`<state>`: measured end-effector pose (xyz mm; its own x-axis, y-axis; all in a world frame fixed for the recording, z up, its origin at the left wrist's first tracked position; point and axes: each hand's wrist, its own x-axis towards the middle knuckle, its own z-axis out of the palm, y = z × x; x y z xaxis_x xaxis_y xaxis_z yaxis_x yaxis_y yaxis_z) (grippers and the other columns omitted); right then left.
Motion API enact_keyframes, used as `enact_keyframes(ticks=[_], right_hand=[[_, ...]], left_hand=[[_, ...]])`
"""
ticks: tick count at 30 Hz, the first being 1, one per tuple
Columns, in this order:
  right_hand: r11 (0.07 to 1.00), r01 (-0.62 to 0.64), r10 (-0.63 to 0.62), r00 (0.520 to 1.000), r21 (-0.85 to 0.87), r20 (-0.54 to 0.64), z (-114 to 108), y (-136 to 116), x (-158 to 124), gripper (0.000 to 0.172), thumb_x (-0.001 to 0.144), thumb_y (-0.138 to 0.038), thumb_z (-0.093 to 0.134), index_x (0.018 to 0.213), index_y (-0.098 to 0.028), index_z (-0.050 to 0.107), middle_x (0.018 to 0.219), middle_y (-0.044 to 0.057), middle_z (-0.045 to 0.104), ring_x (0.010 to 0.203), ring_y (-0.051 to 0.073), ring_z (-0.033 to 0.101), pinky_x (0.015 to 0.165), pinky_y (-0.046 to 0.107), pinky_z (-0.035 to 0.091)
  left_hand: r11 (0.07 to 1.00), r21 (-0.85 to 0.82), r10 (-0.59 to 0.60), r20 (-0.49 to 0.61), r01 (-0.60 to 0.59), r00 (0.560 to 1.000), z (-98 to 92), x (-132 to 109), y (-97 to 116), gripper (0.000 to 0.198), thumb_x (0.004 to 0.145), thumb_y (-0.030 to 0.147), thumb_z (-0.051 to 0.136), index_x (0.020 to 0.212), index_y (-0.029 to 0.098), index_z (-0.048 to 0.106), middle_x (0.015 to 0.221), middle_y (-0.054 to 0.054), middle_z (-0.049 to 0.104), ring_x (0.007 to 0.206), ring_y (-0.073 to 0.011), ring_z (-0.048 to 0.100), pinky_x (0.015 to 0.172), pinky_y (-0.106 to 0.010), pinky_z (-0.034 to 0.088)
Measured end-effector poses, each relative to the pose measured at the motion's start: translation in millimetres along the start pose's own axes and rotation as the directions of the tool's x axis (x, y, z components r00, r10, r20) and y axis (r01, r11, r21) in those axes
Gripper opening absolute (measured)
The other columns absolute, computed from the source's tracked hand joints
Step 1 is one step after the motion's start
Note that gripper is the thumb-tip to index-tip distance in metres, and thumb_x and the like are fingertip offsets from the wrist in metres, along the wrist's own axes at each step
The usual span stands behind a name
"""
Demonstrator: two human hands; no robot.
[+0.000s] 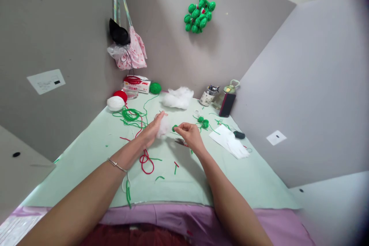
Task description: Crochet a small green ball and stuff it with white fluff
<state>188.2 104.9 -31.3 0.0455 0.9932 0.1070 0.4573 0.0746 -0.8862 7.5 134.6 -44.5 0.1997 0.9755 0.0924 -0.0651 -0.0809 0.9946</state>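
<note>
My left hand (152, 127) is closed on a loose tuft of white stuffing (163, 127), which shows at its right side. A small green knitted piece (174, 128) is pinched in the fingertips of my right hand (185, 130), just right of the tuft. Below my right hand lie small scissors (181, 142), partly covered by it. Two green knitted balls (203, 122) rest on the table to the right. A larger heap of white stuffing (178, 98) lies behind both hands.
The pale green table (173, 188) holds green yarn (131, 114), red yarn (147, 163), a white yarn ball (115, 103), white sheets (229, 141), a pen tin (207, 97) and a phone (227, 105). Green knitted pieces (198, 15) hang on the back wall.
</note>
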Motion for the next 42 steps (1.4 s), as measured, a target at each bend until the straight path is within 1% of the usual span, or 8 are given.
enact_keyframes(ticks=[4,9,13,18,22,27,33,42], right_hand=[[1.000,0.008,-0.009,1.000,-0.029,-0.002,6.5,-0.2,-2.5,0.028,0.075,-0.045,0.066,0.062,-0.022,0.057,0.049,-0.007,0.041,0.051,0.011,0.033,0.053,0.027,0.025],[0.999,0.015,-0.016,0.999,-0.035,-0.028,6.0,2.8,0.0,0.022,0.072,-0.040,0.062,0.061,-0.022,0.055,0.050,-0.007,0.043,0.052,0.011,0.035,0.054,0.027,0.026],[1.000,0.003,-0.003,0.999,-0.012,-0.042,0.3,5.2,4.6,0.026,0.070,-0.044,0.062,0.059,-0.023,0.052,0.050,-0.006,0.040,0.051,0.010,0.032,0.051,0.027,0.024],[1.000,0.008,-0.007,0.999,0.017,-0.049,-1.6,4.9,6.0,0.033,0.075,-0.052,0.063,0.062,-0.023,0.054,0.049,-0.006,0.039,0.049,0.011,0.030,0.049,0.028,0.023],[1.000,0.023,-0.023,0.998,0.012,-0.053,-1.0,6.2,5.5,0.032,0.079,-0.052,0.060,0.066,-0.022,0.056,0.052,-0.005,0.042,0.051,0.012,0.033,0.050,0.028,0.026],[0.997,0.070,-0.069,0.998,-0.039,0.013,0.4,6.9,4.0,0.025,0.082,-0.042,0.053,0.068,-0.021,0.056,0.056,-0.004,0.046,0.055,0.013,0.038,0.054,0.027,0.029],[0.981,0.122,-0.108,0.989,-0.151,0.101,-2.6,2.6,-0.2,0.020,0.085,-0.033,0.051,0.069,-0.023,0.056,0.053,-0.005,0.044,0.054,0.014,0.040,0.057,0.028,0.027],[0.944,0.214,-0.174,0.970,-0.252,0.171,-4.3,1.3,-3.0,0.018,0.092,-0.028,0.052,0.075,-0.024,0.059,0.058,-0.004,0.049,0.059,0.016,0.041,0.065,0.029,0.029]], left_hand=[[0.998,-0.063,-0.023,0.092,0.029,0.996,2.6,-3.9,3.5,0.041,0.096,0.049,0.053,0.124,0.019,0.060,0.096,-0.004,0.068,0.080,-0.0185,0.065,0.069,-0.031,0.052],[1.000,-0.016,0.007,0.190,-0.004,0.982,10.9,-8.7,2.9,0.019,0.090,0.028,0.069,0.107,0.018,0.070,0.104,-0.005,0.073,0.098,-0.0213,0.068,0.087,-0.036,0.055],[0.999,0.025,0.028,0.196,-0.033,0.980,9.9,-1.1,-2.3,0.018,0.096,0.031,0.073,0.103,0.015,0.072,0.109,-0.006,0.074,0.103,-0.0236,0.070,0.094,-0.044,0.057],[1.000,-0.013,0.030,0.095,-0.029,0.995,-4.2,9.4,-5.1,0.030,0.102,0.038,0.065,0.121,0.015,0.067,0.111,-0.007,0.072,0.089,-0.0194,0.071,0.080,-0.038,0.061],[1.000,-0.010,0.028,0.145,-0.027,0.989,-7.9,7.8,-4.0,0.031,0.105,0.041,0.060,0.119,0.015,0.066,0.103,-0.006,0.072,0.079,-0.0166,0.070,0.073,-0.035,0.061],[0.992,0.100,0.053,0.201,-0.074,0.978,-1.7,7.1,-13.7,0.021,0.098,0.035,0.072,0.102,0.014,0.070,0.098,-0.004,0.072,0.085,-0.0183,0.070,0.078,-0.036,0.061],[0.970,0.205,0.095,0.181,-0.132,0.979,1.0,11.3,-22.8,0.026,0.099,0.034,0.070,0.117,0.015,0.069,0.117,-0.008,0.072,0.102,-0.0231,0.071,0.089,-0.043,0.061],[0.895,0.439,-0.004,0.184,-0.078,0.983,-1.0,6.0,-16.7,0.030,0.100,0.037,0.069,0.120,0.015,0.069,0.117,-0.008,0.072,0.098,-0.0232,0.072,0.084,-0.041,0.063]])
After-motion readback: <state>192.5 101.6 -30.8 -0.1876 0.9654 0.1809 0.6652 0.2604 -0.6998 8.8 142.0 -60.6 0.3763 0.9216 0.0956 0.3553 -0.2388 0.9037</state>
